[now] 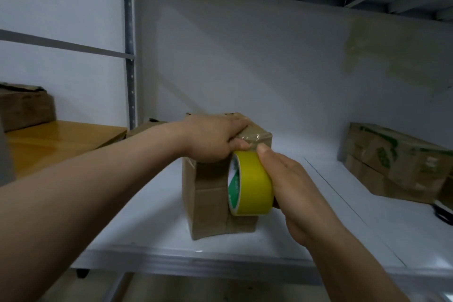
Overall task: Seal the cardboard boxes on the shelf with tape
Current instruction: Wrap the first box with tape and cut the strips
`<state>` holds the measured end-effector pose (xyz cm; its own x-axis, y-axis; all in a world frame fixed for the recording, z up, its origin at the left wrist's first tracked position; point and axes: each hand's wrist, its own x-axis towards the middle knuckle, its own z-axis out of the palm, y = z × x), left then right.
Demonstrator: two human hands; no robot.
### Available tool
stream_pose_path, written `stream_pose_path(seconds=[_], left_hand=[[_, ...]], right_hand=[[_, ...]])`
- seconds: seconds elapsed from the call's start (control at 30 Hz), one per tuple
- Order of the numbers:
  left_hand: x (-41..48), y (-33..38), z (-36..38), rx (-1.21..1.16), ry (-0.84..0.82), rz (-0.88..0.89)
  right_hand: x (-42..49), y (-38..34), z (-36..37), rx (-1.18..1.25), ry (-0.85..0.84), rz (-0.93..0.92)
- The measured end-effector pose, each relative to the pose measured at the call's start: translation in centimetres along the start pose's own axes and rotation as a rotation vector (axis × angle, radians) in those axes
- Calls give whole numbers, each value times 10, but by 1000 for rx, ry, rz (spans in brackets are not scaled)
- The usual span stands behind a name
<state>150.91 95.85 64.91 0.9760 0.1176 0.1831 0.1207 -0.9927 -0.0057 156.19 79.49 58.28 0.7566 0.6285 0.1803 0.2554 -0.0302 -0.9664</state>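
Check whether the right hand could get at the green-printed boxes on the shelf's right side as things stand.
Probably yes: nothing stands on the shelf between the right hand and the green-printed boxes. But its grip is taken up by the yellow tape roll, held against the small box.

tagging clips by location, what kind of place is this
Probably a storeroom or packing area: a white metal shelf, printed cardboard boxes stacked at right, and a yellow tape roll held at a box.
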Motion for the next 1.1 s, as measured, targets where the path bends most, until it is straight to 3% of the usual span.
stream_pose_path(seconds=[0.37, 0.63, 0.97, 1.1], left_hand=[[-2, -2, -1, -98, -2, -18], [2, -5, 2, -147, -7, -30], [12, -10, 18, 41, 171, 52], [9, -12, 17, 51, 169, 64]], right_hand=[[-18, 21, 11, 12, 160, -4], [-21, 36, 23, -130, 78, 349], [14, 39, 34, -218, 102, 399], [20, 42, 21, -176, 8, 404]])
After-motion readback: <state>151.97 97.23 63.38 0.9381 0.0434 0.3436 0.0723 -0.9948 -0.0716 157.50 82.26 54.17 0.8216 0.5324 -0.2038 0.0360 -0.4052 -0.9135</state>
